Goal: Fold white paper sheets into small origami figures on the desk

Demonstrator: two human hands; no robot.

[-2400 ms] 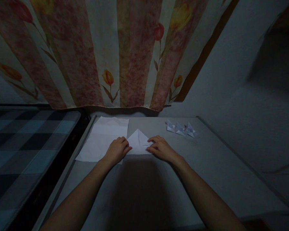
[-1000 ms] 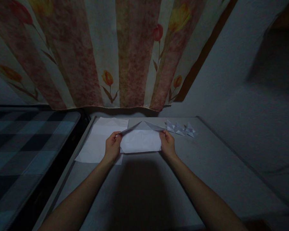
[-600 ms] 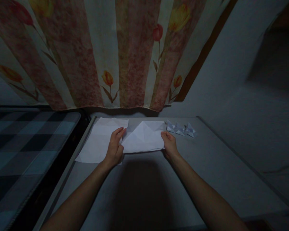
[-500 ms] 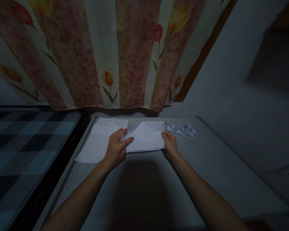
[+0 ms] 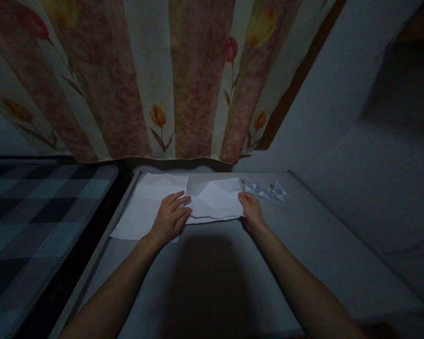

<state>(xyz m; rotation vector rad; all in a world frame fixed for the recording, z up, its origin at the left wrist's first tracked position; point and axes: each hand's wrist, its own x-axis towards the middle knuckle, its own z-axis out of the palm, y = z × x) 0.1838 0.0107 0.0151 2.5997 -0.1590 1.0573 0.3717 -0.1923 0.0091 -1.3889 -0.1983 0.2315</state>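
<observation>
A creased white sheet of paper (image 5: 215,200) lies unfolded on the grey table (image 5: 304,245). My left hand (image 5: 169,217) rests flat at its left edge, fingers stretched out and touching the paper. At the sheet's right edge my right hand (image 5: 250,211) has its fingers curled and pinches the paper's side. A second, larger white sheet (image 5: 146,203) lies under and to the left of my left hand.
Several small folded paper pieces (image 5: 265,189) sit in a row at the table's back right. A flowered curtain (image 5: 155,75) hangs behind the table. A checked mattress (image 5: 31,207) lies to the left, beyond the table's raised edge.
The paper was a folded triangle under both hands; I opened it out into a flat creased sheet. My left hand let go of its edge and spread flat.
</observation>
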